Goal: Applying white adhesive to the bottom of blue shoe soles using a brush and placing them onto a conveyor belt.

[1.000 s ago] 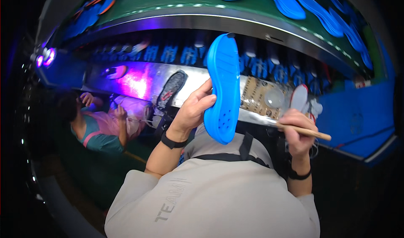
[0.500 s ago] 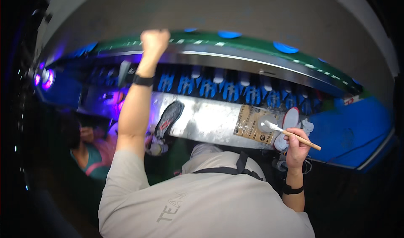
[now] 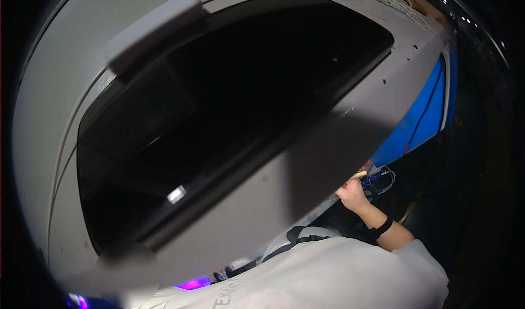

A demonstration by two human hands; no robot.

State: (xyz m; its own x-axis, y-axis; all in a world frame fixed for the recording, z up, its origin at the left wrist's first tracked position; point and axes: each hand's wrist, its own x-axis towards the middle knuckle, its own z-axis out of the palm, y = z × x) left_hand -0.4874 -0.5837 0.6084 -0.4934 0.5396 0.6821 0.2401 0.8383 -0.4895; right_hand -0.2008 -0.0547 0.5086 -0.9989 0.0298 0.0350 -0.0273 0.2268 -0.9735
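My right hand is at the lower right, by the edge of a large grey panel. Its fingers are closed around the wooden handle of a brush; only the handle's end shows, and the bristles are hidden behind the panel's edge. A black band circles my right wrist. My left hand is out of view.
A wide dark glossy screen fills the upper middle. A white box with cables lies along its upper edge. Coiled pale cord rests at the top right. A blue side panel stands beyond my right hand, near looped wires.
The view has swung up and tilted, and the screen now fills it. The metal bench, shoe parts and row of blue pieces have gone from sight. My left fist has left the view.
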